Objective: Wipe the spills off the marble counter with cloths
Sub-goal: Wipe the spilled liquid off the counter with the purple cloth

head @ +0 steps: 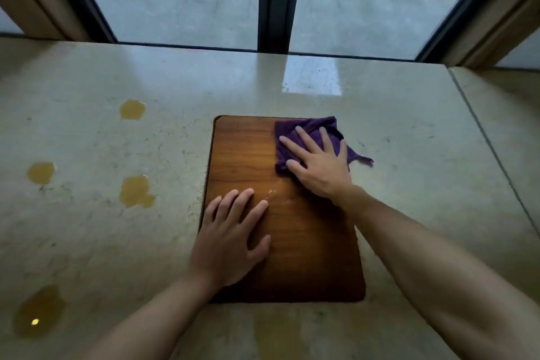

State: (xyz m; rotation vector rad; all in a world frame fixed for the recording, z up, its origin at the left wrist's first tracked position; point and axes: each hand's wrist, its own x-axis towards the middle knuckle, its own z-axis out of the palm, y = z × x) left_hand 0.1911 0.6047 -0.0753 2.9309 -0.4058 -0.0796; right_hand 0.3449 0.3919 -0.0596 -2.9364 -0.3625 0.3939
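Head view:
Table: the marble table ran up to a window along its far edge and carried a wooden board near the middle of its near edge.
Cloth: a purple cloth lay bunched on the board's far right corner, one corner trailing off onto the marble.
Right hand: the right hand lay flat on the cloth with fingers spread and straight, pressing it down, likely so the whole palm could drive the wipe.
Left hand: the left hand rested flat on the board's near left part, fingers straight and holding nothing, seemingly to keep the board from sliding.
Wet patch: a faint sheen showed on the board between the two hands.
Spills: four yellow puddles sat on the table's left side, well apart from the cloth and not yet wiped; a paler smear lay at the near edge.
Progress: judged early, with most spills left.
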